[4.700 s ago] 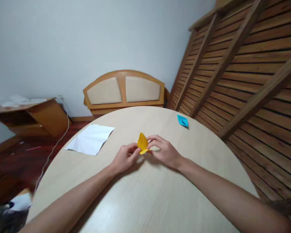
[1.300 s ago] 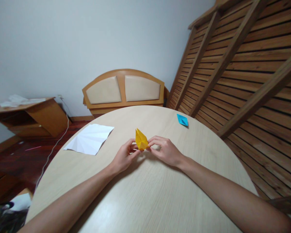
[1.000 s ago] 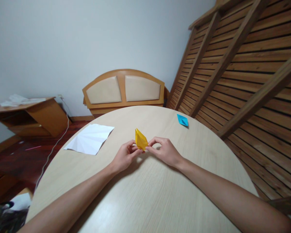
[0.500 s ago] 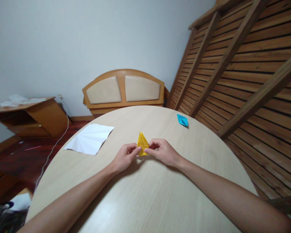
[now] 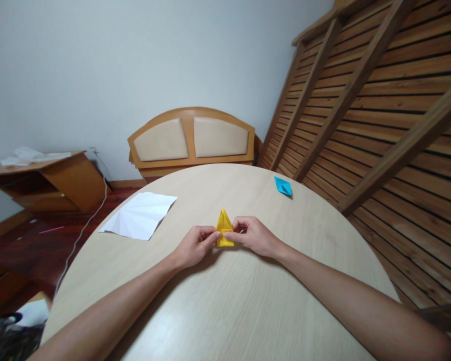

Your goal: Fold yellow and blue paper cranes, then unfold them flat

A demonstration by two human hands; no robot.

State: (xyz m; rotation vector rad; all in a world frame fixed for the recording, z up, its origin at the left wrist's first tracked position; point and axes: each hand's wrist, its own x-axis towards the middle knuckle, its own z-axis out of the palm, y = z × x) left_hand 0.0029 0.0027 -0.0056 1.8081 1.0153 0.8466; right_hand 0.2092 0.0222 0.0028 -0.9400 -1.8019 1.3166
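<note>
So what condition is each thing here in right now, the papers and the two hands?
yellow paper: folded into a pointed shape, tip facing away, pinched from both sides.
left hand: closed on the yellow paper's left edge.
right hand: closed on its right edge.
white sheet: unfolded, creased, lying flat on the round table.
blue paper: folded, lying untouched near the far edge.

Matt yellow folded paper (image 5: 224, 231), smooth pale wood-grain table (image 5: 225, 306) — faint sheen

yellow paper (image 5: 224, 231) — once tilted left — now points upright
</note>
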